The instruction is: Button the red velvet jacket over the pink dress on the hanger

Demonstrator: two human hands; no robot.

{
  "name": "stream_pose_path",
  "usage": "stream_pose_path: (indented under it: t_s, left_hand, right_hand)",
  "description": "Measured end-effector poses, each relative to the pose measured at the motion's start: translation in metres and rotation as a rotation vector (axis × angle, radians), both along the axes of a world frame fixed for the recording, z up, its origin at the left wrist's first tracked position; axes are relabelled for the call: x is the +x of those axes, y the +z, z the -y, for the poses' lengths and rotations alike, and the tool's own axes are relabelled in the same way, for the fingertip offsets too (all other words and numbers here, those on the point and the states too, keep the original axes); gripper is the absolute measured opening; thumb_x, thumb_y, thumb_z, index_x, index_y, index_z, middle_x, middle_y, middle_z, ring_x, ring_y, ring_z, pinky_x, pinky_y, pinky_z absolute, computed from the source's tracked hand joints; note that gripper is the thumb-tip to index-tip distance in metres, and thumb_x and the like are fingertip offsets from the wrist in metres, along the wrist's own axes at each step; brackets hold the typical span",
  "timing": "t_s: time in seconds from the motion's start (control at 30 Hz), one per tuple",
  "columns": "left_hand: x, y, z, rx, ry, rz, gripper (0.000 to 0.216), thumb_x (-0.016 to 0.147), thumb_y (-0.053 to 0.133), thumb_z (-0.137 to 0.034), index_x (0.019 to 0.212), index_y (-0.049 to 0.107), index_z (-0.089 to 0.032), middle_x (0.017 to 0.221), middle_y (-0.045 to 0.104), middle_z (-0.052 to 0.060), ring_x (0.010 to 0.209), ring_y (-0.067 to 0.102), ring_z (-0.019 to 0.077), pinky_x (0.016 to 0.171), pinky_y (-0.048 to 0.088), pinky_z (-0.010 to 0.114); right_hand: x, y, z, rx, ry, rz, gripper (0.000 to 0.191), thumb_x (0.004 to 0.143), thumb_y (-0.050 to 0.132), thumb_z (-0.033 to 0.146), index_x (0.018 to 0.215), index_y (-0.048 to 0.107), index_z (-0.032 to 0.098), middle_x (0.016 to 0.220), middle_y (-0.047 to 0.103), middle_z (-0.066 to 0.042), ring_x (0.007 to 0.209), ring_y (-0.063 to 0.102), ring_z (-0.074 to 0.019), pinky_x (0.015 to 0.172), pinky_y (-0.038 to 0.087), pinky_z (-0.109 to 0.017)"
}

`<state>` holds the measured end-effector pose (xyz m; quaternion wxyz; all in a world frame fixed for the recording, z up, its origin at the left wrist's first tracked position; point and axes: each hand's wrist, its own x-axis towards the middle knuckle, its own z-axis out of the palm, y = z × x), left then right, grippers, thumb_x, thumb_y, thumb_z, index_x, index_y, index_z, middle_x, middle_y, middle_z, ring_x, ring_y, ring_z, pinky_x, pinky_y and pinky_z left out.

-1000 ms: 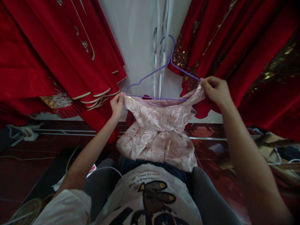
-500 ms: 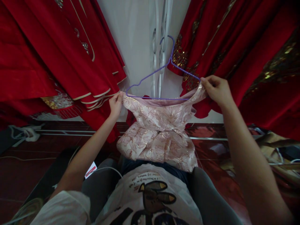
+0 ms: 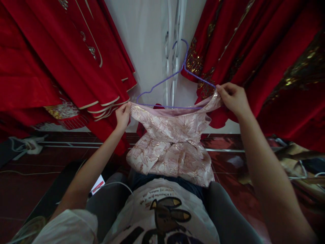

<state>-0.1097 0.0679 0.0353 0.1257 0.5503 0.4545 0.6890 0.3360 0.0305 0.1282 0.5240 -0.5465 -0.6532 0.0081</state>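
Observation:
A pale pink dress with a shiny gold-toned leaf pattern is stretched between my two hands, its skirt lying over my lap. My left hand pinches the dress's left shoulder edge. At the other shoulder, my right hand is closed on the fabric beside the end of a purple hanger. The hanger's bottom bar runs along the neck opening, and its right end sits at the right shoulder. Its left corner shows above the fabric, a little apart from my left fingers. The hook points up in front of white metal bars.
Red garments with gold and silver trim hang on the left and right. A white rail runs low across the dark red floor. A thin pale cable crosses by my left leg, near a white-and-red card.
My left hand has shifted slightly left and down, pulling the left shoulder outward, away from the hanger's corner. My right hand has barely moved.

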Motion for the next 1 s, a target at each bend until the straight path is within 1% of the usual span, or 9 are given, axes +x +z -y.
stream_pose_path:
  t_s: [0.13, 0.3, 0.43, 0.53, 0.63, 0.73, 0.87, 0.93, 1.0]
  left_hand:
    - [0.003, 0.011, -0.005, 0.030, -0.035, -0.028, 0.031, 0.084, 0.061, -0.044, 0.087, 0.074, -0.017, 0.085, 0.073, 0.003, 0.078, 0.066, 0.0151, 0.079, 0.050, 0.027]
    - [0.025, 0.048, -0.010, 0.068, -0.122, -0.118, 0.030, 0.083, 0.063, -0.045, 0.084, 0.074, -0.017, 0.079, 0.071, 0.001, 0.078, 0.066, 0.0155, 0.075, 0.051, 0.026]
    - [0.042, 0.084, -0.010, 0.022, -0.327, -0.209, 0.034, 0.076, 0.070, -0.049, 0.085, 0.073, -0.016, 0.080, 0.071, 0.003, 0.083, 0.066, 0.0185, 0.077, 0.053, 0.030]
    - [0.037, 0.090, -0.019, -0.123, -0.476, -0.202, 0.043, 0.079, 0.064, -0.055, 0.087, 0.072, -0.013, 0.075, 0.068, 0.005, 0.082, 0.067, 0.0207, 0.073, 0.055, 0.033]
    - [0.023, 0.062, -0.038, -0.201, -0.551, -0.209, 0.057, 0.090, 0.041, -0.062, 0.092, 0.070, -0.013, 0.076, 0.068, 0.010, 0.079, 0.068, 0.0200, 0.072, 0.055, 0.035]
    - [0.016, 0.010, -0.052, -0.293, -0.555, -0.355, 0.053, 0.091, 0.038, -0.059, 0.096, 0.067, -0.015, 0.081, 0.070, 0.012, 0.074, 0.068, 0.0202, 0.072, 0.056, 0.036]
    - [0.013, -0.051, -0.041, -0.397, -0.323, -0.682, 0.052, 0.074, 0.065, -0.040, 0.118, 0.059, -0.013, 0.116, 0.065, 0.018, 0.110, 0.061, 0.0304, 0.094, 0.048, 0.049]
    - [0.012, -0.068, -0.030, -0.395, -0.160, -0.930, 0.070, 0.069, 0.069, -0.030, 0.134, 0.047, -0.015, 0.138, 0.051, 0.019, 0.130, 0.046, 0.0348, 0.107, 0.033, 0.058]
    - [0.010, -0.075, -0.021, -0.369, -0.061, -1.154, 0.070, 0.074, 0.062, -0.025, 0.139, 0.040, -0.015, 0.143, 0.046, 0.018, 0.133, 0.042, 0.0326, 0.115, 0.017, 0.060]
  right_hand:
    - [0.000, 0.000, 0.002, 0.016, 0.001, 0.005, 0.022, 0.087, 0.059, 0.038, 0.076, 0.063, 0.019, 0.060, 0.051, 0.003, 0.056, 0.043, -0.0089, 0.054, 0.032, -0.023]
    - [0.000, 0.002, 0.005, 0.016, 0.007, 0.018, 0.022, 0.087, 0.059, 0.037, 0.076, 0.062, 0.019, 0.060, 0.050, 0.003, 0.056, 0.041, -0.0087, 0.053, 0.030, -0.023]
    - [-0.001, 0.000, 0.004, -0.006, 0.041, -0.013, 0.021, 0.088, 0.057, 0.035, 0.074, 0.060, 0.019, 0.062, 0.049, 0.003, 0.059, 0.040, -0.0093, 0.055, 0.032, -0.023]
    - [-0.001, -0.003, 0.001, -0.020, 0.059, -0.049, 0.022, 0.090, 0.055, 0.034, 0.074, 0.058, 0.020, 0.063, 0.048, 0.003, 0.059, 0.040, -0.0096, 0.055, 0.032, -0.023]
    - [-0.001, -0.005, -0.001, -0.012, 0.070, -0.040, 0.023, 0.090, 0.054, 0.034, 0.072, 0.057, 0.020, 0.061, 0.046, 0.003, 0.057, 0.039, -0.0094, 0.054, 0.031, -0.024]
    - [-0.002, -0.008, -0.002, -0.019, 0.088, -0.038, 0.024, 0.090, 0.054, 0.035, 0.071, 0.056, 0.020, 0.061, 0.044, 0.003, 0.056, 0.039, -0.0094, 0.055, 0.031, -0.025]
    - [-0.002, -0.010, -0.005, -0.031, 0.095, -0.052, 0.027, 0.089, 0.053, 0.040, 0.073, 0.057, 0.020, 0.061, 0.046, 0.003, 0.058, 0.040, -0.0096, 0.056, 0.031, -0.024]
    - [-0.001, -0.011, -0.006, -0.036, 0.111, -0.062, 0.029, 0.089, 0.053, 0.043, 0.073, 0.057, 0.019, 0.062, 0.046, 0.003, 0.058, 0.040, -0.0096, 0.056, 0.031, -0.024]
    - [0.000, -0.011, -0.006, -0.033, 0.125, -0.062, 0.030, 0.089, 0.053, 0.044, 0.073, 0.057, 0.019, 0.062, 0.046, 0.002, 0.058, 0.040, -0.0098, 0.056, 0.031, -0.025]
